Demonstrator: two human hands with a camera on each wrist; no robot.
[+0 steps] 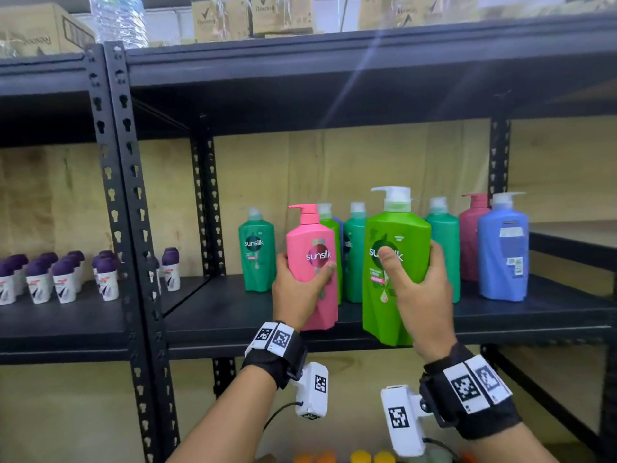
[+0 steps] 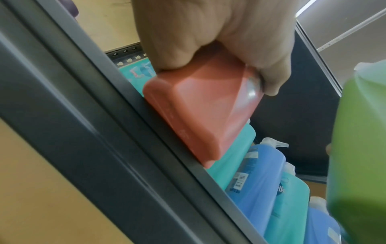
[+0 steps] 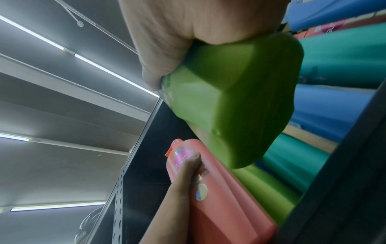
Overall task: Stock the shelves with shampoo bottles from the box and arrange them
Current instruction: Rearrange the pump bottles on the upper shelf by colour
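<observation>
I am gripping the pink Sunsilk bottle (image 1: 312, 262) in my left hand (image 1: 297, 289) and the green one (image 1: 394, 262) in my right hand (image 1: 417, 289), fingers wrapped mid-body over the shelf edge (image 1: 534, 332), both probably heavy, stiff and slick.

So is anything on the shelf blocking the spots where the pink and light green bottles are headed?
Nothing visible at the front: the shelf is bare below the pink bottle and light green bottle. The rear row stands directly behind both, limiting depth.
</observation>
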